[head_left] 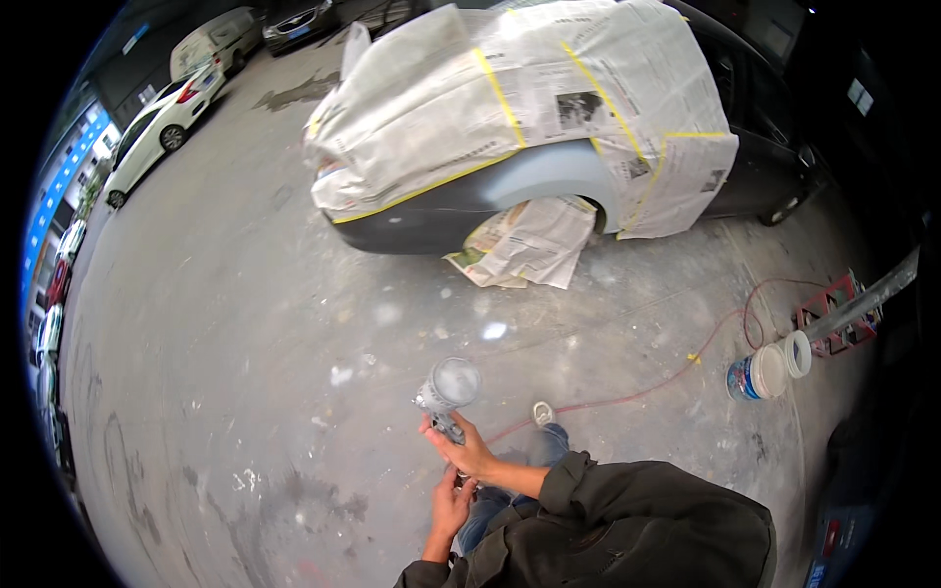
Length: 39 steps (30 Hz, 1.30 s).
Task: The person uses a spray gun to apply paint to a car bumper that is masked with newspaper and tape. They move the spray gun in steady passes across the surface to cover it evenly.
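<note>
Dark olive jacket sleeves [627, 510] are filling the lower edge of the view, and both bare forearms are reaching forward out of them toward the middle of the picture. Gripped in the right hand [469, 453] is a silver metal spray gun with a round, paint-dusted cup on top [448, 387]; the fingers are wrapping closed around the gun's body just under the cup, with the wrist bending inward and the cup tilting toward the camera. Below it, the left hand [451, 502] is curling up against the bottom of the gun's handle, fingers mostly closed, though whether it is gripping the handle or a fitting there cannot be told. The gun is hanging over the stained grey concrete floor [245, 343], just ahead of the person's blue-jeaned knees. A thin red hose [647, 390] is trailing from near the hands across the floor to the right, looping beside a red metal stand [833, 314]. Near that stand, a white plastic bucket with a blue label [757, 374] is lying on its side. Farther off, a dark grey car masked with newspaper and yellow tape [520, 118] is standing with its primed fender bare, and white cars [162, 127] are parked at the far left.
</note>
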Each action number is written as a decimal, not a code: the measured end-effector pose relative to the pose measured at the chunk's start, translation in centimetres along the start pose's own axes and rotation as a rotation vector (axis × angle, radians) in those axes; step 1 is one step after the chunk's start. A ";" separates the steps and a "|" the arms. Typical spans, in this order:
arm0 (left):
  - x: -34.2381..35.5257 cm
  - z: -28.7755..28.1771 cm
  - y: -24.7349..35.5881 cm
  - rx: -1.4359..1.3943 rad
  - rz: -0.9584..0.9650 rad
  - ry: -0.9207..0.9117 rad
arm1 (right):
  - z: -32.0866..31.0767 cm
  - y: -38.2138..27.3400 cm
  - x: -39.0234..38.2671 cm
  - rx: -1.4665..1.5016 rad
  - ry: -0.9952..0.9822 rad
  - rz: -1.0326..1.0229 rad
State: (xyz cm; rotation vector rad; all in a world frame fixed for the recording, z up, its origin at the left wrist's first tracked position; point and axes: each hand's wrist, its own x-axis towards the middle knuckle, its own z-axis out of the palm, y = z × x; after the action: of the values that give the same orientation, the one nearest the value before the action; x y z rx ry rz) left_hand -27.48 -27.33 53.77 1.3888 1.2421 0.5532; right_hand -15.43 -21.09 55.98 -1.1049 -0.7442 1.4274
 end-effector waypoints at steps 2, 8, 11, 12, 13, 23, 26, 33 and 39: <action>-1.6 -2.9 0.9 -0.046 0.024 0.029 | 3.3 0.4 -0.1 0.041 -0.078 0.002; -0.7 -6.9 -0.2 -0.060 -0.082 0.022 | 7.3 1.4 3.0 0.124 -0.042 0.119; 2.3 -9.2 -1.8 0.032 -0.014 0.016 | 7.6 2.7 5.5 0.260 0.061 0.087; 3.6 -10.1 -2.5 0.043 0.040 0.032 | 7.8 3.0 7.0 0.284 0.126 0.075; 5.3 -10.8 -2.5 0.049 0.093 0.036 | 7.6 3.0 8.4 0.316 0.172 0.062; 24.1 -20.7 -2.6 0.199 0.062 -0.316 | 7.9 4.3 25.3 0.376 0.516 -0.061; 28.3 -22.6 -2.6 0.301 0.035 -0.440 | 6.3 5.6 29.0 0.323 0.559 -0.096; 39.3 -24.7 -12.5 0.458 0.202 -0.517 | 2.5 5.6 39.3 0.494 0.839 -0.191; 54.5 -27.2 -34.7 0.623 0.147 -0.645 | -6.5 11.8 51.0 0.126 0.895 -0.322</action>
State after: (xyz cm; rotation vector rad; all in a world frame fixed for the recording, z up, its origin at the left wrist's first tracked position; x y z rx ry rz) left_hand -45.49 25.74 11.61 1.9805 0.8000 -0.2226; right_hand -10.51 25.65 31.94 -1.2950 -0.1626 0.5842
